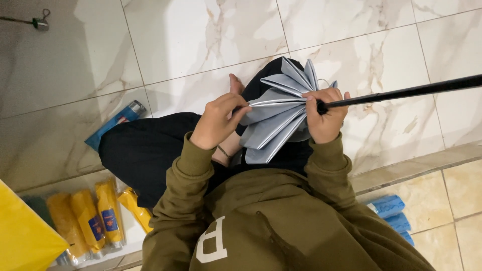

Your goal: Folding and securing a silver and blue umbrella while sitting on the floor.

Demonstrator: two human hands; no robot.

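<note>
- Right hand [325, 116] is closed around the umbrella [273, 118] where its black shaft [401, 92] meets the grey folds.
- Left hand [217, 120] pinches one fold; pleats are best flattened evenly, one by one.

Umbrella workshop: marble floor [201, 40], packaged umbrellas [90, 221]

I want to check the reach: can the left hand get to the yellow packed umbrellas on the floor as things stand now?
Probably yes, but not at once. The left hand is pinching a fold of the grey umbrella. The yellow packed umbrellas lie low on that same side, with nothing between except the person's dark trouser leg.
</note>
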